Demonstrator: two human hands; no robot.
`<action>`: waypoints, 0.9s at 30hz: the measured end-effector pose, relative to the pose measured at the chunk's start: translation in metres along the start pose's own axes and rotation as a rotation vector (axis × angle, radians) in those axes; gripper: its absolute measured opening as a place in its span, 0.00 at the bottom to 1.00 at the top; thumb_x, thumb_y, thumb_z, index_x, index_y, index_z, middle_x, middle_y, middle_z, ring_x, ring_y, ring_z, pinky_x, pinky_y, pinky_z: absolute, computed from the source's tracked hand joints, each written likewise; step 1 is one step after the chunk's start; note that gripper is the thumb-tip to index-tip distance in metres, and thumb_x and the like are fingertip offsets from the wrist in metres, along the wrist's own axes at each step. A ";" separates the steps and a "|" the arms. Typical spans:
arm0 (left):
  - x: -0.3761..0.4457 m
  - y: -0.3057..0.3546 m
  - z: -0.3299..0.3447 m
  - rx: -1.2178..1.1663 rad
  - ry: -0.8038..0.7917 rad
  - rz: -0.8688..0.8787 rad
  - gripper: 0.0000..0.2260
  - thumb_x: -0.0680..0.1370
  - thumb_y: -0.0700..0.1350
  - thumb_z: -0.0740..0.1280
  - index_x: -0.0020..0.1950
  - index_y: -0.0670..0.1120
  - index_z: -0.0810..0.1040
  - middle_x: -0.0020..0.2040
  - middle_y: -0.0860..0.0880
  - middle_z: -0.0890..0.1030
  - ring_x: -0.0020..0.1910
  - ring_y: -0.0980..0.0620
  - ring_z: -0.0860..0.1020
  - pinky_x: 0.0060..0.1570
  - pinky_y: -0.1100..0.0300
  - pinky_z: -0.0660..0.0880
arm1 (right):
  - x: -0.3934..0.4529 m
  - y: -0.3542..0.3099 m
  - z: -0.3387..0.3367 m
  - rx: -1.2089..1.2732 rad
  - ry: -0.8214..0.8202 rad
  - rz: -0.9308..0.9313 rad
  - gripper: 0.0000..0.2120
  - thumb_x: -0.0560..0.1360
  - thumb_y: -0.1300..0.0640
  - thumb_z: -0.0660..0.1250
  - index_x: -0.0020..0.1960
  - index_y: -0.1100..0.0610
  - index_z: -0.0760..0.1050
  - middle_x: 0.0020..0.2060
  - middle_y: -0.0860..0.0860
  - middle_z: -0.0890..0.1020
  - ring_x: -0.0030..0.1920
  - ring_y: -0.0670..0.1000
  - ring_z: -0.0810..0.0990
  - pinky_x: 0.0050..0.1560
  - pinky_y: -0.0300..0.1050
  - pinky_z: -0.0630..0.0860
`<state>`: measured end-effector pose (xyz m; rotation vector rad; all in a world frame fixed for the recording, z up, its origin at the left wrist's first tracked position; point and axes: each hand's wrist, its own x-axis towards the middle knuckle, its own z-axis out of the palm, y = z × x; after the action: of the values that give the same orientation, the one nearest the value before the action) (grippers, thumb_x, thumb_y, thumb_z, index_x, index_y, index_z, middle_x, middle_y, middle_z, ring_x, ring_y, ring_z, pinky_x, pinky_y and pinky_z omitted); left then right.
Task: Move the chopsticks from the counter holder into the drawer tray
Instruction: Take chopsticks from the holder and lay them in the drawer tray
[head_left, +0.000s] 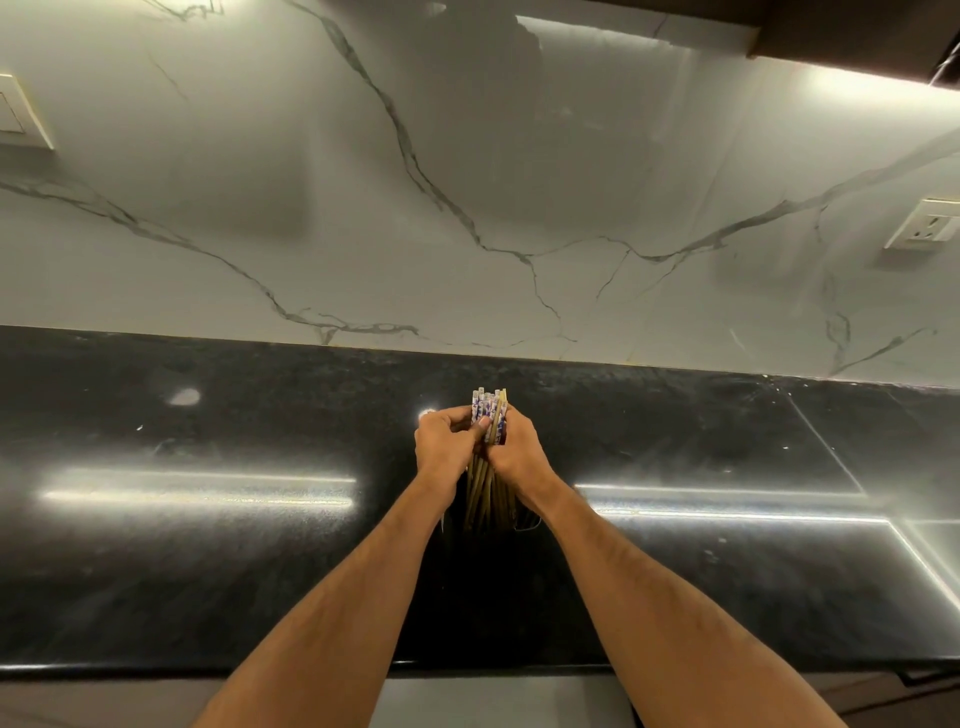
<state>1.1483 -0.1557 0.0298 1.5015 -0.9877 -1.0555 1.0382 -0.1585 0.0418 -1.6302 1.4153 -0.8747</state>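
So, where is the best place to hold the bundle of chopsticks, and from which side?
Grip the chopsticks just below their patterned tops, from both sides, as the left hand and right hand do. They stand upright with their lower ends fanning apart, so squeezing there probably keeps them together.

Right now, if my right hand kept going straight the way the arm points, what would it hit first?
The right hand already grips the chopsticks, so they are first in line. Past them only bare black counter shows, then the marble backsplash, though depth is hard to judge here.
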 end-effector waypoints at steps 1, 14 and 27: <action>0.000 0.000 0.000 -0.008 -0.013 0.009 0.12 0.75 0.42 0.75 0.58 0.49 0.86 0.47 0.53 0.88 0.49 0.57 0.85 0.56 0.51 0.82 | 0.000 -0.001 0.000 -0.001 0.015 -0.007 0.18 0.74 0.73 0.65 0.62 0.61 0.75 0.51 0.57 0.83 0.52 0.55 0.83 0.54 0.58 0.82; -0.033 0.020 -0.006 -0.152 -0.471 0.029 0.11 0.84 0.47 0.62 0.63 0.44 0.77 0.53 0.43 0.85 0.51 0.45 0.85 0.52 0.52 0.83 | 0.000 -0.056 -0.033 0.273 0.059 0.075 0.12 0.80 0.71 0.62 0.61 0.60 0.73 0.46 0.58 0.85 0.44 0.53 0.88 0.44 0.46 0.85; -0.082 0.049 -0.002 -0.208 -0.564 -0.057 0.09 0.85 0.42 0.59 0.56 0.40 0.76 0.37 0.49 0.76 0.34 0.55 0.75 0.38 0.61 0.75 | -0.025 -0.088 -0.084 0.243 0.147 0.018 0.05 0.76 0.62 0.74 0.50 0.62 0.81 0.42 0.56 0.87 0.41 0.52 0.88 0.48 0.52 0.85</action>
<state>1.1241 -0.0853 0.0893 1.0838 -1.1751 -1.6204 0.9999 -0.1383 0.1580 -1.3921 1.3603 -1.1286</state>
